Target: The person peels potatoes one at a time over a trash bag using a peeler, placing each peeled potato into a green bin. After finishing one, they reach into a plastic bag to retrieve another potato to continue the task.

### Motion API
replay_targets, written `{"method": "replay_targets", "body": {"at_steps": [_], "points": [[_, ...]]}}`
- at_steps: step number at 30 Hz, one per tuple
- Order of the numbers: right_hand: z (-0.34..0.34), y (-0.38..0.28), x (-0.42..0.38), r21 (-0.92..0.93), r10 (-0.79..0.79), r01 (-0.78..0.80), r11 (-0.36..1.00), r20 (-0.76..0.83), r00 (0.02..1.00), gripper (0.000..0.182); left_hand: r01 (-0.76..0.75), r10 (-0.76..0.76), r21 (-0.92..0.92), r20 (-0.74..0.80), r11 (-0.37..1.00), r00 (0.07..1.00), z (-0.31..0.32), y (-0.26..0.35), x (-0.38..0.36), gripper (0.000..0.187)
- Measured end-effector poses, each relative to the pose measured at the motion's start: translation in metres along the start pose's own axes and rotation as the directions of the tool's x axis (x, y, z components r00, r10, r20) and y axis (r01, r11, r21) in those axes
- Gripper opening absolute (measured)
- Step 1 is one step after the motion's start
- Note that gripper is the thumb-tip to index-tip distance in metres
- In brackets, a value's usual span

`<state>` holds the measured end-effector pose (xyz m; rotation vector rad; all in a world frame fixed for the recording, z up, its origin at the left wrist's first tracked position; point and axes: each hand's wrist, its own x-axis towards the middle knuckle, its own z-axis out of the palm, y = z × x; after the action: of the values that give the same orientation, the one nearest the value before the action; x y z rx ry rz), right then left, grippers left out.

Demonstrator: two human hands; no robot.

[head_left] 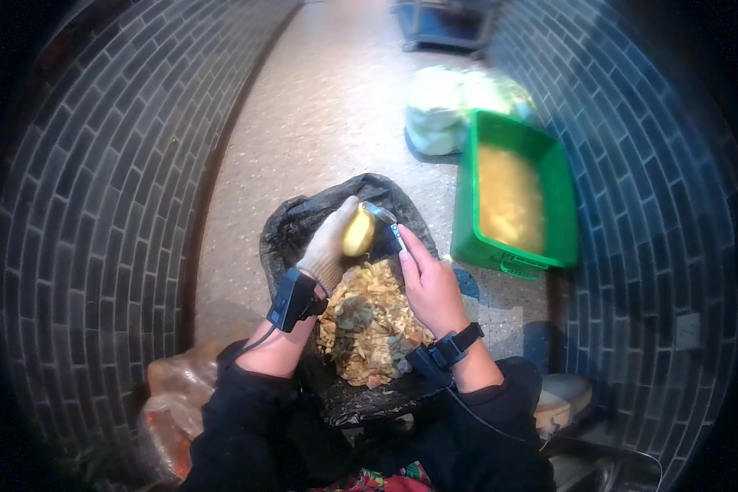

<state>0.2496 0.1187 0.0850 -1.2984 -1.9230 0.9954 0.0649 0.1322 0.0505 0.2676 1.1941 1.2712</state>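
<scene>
My left hand, in a pale knitted glove, is closed around a peeled yellow potato. My right hand is bare and grips a peeler by its handle, with the metal head against the top of the potato. Both hands are above a black plastic bag lining an open container. Inside it, under the hands, lies a heap of pale yellow and brownish peelings. The left palm and part of the potato are hidden by the glove.
At the right, a green crate holds a yellow mass, blurred. Behind it stands a pale, bulging plastic bag. A dark cart is farther back. Clear bags with reddish contents lie at lower left. Brick walls flank both sides.
</scene>
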Motion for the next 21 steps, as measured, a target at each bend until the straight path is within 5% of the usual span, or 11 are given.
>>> {"method": "replay_targets", "body": {"at_steps": [4, 5, 9, 11, 15, 18, 20, 21], "points": [[0.005, -0.006, -0.007, -0.077, 0.046, -0.041, 0.996, 0.07, 0.996, 0.04, -0.089, 0.089, 0.038, -0.013, 0.995, 0.996, -0.004, 0.001, 0.001, 0.042], [0.01, -0.009, -0.012, -0.089, 0.068, -0.06, 0.994, 0.088, 0.994, 0.041, -0.114, 0.121, -0.127, 0.049, 0.985, 0.991, -0.023, -0.013, 0.029, 0.041], [0.045, -0.001, -0.037, -0.11, -0.095, 0.11, 0.988, 0.132, 0.987, 0.045, -0.186, 0.174, -0.182, -0.081, 0.966, 0.981, -0.036, -0.011, 0.036, 0.04], [0.05, -0.005, -0.043, -0.102, -0.052, 0.07, 0.992, 0.17, 0.984, 0.044, -0.241, 0.199, -0.222, -0.197, 0.945, 0.96, -0.026, -0.002, 0.019, 0.042], [0.028, -0.011, -0.029, -0.037, 0.033, -0.028, 0.999, 0.133, 0.991, 0.041, -0.121, 0.087, -0.304, -0.123, 0.945, 0.989, -0.025, 0.005, 0.015, 0.046], [0.004, -0.011, -0.013, -0.018, 0.136, -0.135, 0.991, 0.101, 0.986, 0.042, -0.281, 0.268, -0.201, -0.089, 0.938, 0.959, -0.016, 0.001, 0.019, 0.048], [0.001, 0.002, -0.007, -0.033, 0.077, -0.075, 0.997, 0.043, 0.996, 0.042, -0.179, 0.181, 0.042, -0.048, 0.983, 0.982, -0.005, 0.006, 0.006, 0.044], [0.001, 0.006, -0.005, -0.053, 0.013, -0.014, 0.998, -0.014, 1.0, 0.042, -0.26, 0.265, 0.204, 0.007, 0.944, 0.964, -0.007, 0.004, 0.007, 0.041]]}}
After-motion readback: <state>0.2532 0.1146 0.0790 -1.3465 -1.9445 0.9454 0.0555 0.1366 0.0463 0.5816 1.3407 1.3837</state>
